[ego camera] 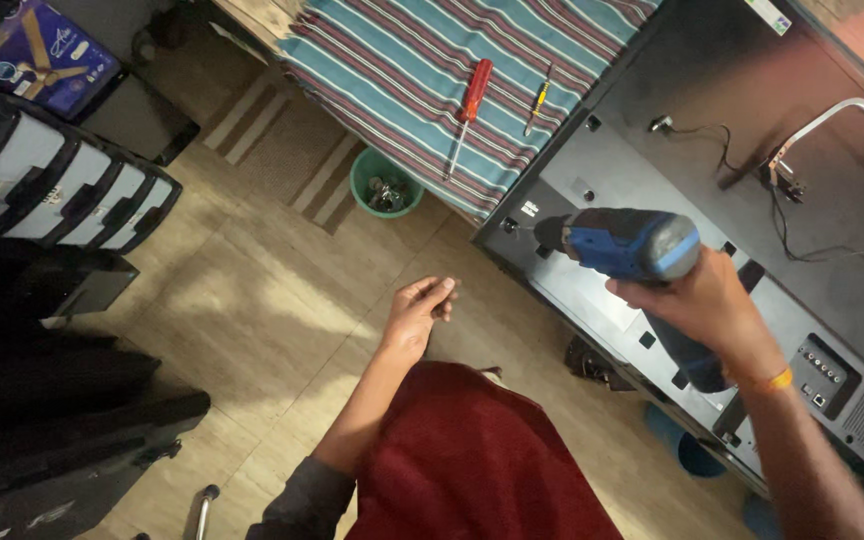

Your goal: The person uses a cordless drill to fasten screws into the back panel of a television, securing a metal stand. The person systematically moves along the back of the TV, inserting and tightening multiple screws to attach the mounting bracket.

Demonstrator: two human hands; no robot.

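My right hand (704, 303) grips a blue and grey cordless drill (624, 243), whose tip rests at a screw hole near the left corner of a black television back panel (672, 140). My left hand (420, 312) hangs free below the panel's edge, over the floor, with fingers loosely curled and nothing visible in it. A red-handled screwdriver (472, 95) and a smaller yellow-handled screwdriver (538, 100) lie on a striped cloth (402, 60) beside the panel.
A green bowl with small metal parts (386, 184) sits on the floor under the cloth's edge. Stacked black and white cases (52, 180) and dark boxes stand at the left. A loose cable (812, 230) and a metal bracket (842, 110) lie on the panel.
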